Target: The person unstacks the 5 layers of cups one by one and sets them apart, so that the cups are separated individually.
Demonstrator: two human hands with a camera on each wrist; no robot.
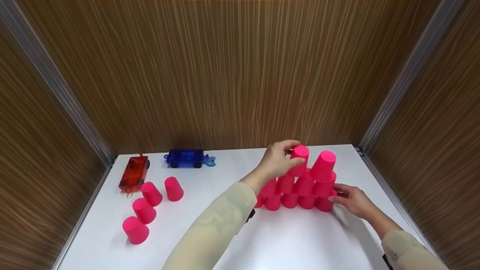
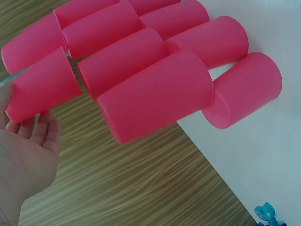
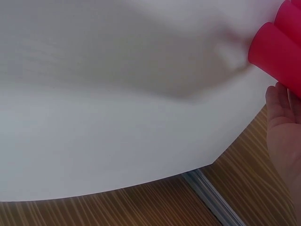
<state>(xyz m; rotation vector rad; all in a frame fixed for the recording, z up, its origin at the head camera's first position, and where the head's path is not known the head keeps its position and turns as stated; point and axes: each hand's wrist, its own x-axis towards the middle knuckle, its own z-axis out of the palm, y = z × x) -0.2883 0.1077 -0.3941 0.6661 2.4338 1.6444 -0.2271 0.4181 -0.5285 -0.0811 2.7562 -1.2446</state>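
Observation:
A bright pink cup (image 1: pixel 301 165), upside down, is gripped by my left hand (image 1: pixel 276 160) above the second row of a stack of pink cups. The left wrist view shows the same held cup (image 2: pixel 44 87) between thumb and fingers, a small gap from the neighbouring cup (image 2: pixel 122 63). Another inverted cup (image 1: pixel 324 165) stands on the third level at the right end. Low at the stack's right side, my right hand (image 1: pixel 356 201) reaches the end cups with fingers nearly straight; in the right wrist view its fingertips are beside a lower cup (image 3: pixel 277 59).
Several single pink cups (image 1: pixel 135 230) stand inverted at the left of the white table (image 1: pixel 195 240). Behind them lie a red toy car (image 1: pixel 134 173) and a blue toy car (image 1: pixel 185 158). Wood-patterned panels (image 1: pixel 240 75) enclose the table at the back and sides.

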